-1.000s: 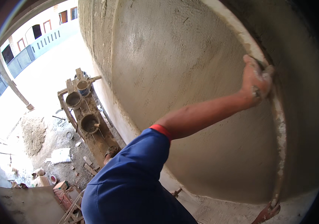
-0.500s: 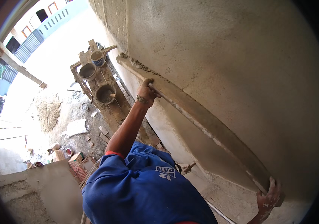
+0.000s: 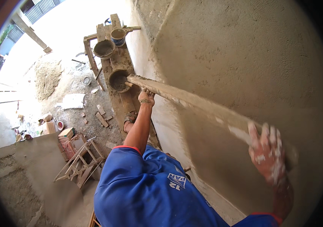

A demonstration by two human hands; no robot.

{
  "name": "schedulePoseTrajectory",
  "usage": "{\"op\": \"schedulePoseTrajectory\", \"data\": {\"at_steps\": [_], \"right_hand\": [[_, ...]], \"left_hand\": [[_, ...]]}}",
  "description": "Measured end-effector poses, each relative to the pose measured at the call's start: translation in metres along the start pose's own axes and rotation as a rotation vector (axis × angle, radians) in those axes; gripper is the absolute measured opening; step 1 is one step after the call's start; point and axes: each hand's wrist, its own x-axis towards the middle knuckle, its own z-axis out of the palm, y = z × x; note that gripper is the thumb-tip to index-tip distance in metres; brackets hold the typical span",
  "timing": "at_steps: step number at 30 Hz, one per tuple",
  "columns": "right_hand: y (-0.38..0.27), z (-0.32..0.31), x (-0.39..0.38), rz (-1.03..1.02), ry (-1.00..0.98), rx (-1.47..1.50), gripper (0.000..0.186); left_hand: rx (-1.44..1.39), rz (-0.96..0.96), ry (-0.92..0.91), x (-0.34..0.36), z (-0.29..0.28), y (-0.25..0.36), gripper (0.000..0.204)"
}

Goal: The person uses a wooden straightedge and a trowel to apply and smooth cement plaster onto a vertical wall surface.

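Note:
A long, mortar-smeared plastering straightedge [image 3: 191, 99] slants across the view, held in both my hands. My left hand [image 3: 146, 97] grips its lower edge near the far left end, with dried mortar on the wrist. Near the other end my right hand [image 3: 266, 153], caked with pale plaster, is closed over the straightedge. The freshly coated wall [image 3: 244, 64] lies behind and to the right of it. Just beyond the straightedge's left tip, a round mortar basin [image 3: 113, 87] sits on the scaffold planks, a wooden handle sticking out over its rim.
Wooden scaffold planks [image 3: 125, 102] run along the wall, carrying a second basin [image 3: 104, 50] and a bucket [image 3: 118, 37]. My foot [image 3: 128, 123] is on them. Below lie a sand heap [image 3: 48, 77], a white sack [image 3: 73, 101], stacked bricks [image 3: 67, 145] and a wooden trestle [image 3: 81, 162].
The straightedge has swung to a flatter slant, its left end dropping toward the basin and its right end rising. My right hand has moved up with it; my left hand is slightly lower.

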Motion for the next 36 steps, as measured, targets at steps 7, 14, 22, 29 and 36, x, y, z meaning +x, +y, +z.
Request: {"op": "schedulePoseTrajectory", "data": {"at_steps": [7,14,22,29,36], "right_hand": [[0.007,-0.045,0.200,-0.121,-0.079,0.061,0.042],[-0.011,-0.104,0.299,-0.407,-0.054,0.108,0.022],[-0.029,-0.168,0.320,-0.399,0.004,0.072,0.020],[-0.069,-0.128,0.258,-0.499,0.784,0.451,0.037],[-0.113,0.119,0.215,-0.206,-0.052,0.844,0.052]], "left_hand": [[0.907,0.902,-0.160,-0.107,0.094,-0.013,0.059],[1.314,1.594,-0.273,-0.143,0.166,0.006,0.096],[0.909,1.854,-0.045,-0.091,0.212,0.040,0.069],[0.899,1.662,-0.211,-0.045,0.212,0.143,0.070],[0.642,1.322,-0.329,-0.075,0.215,0.240,0.056]]}}
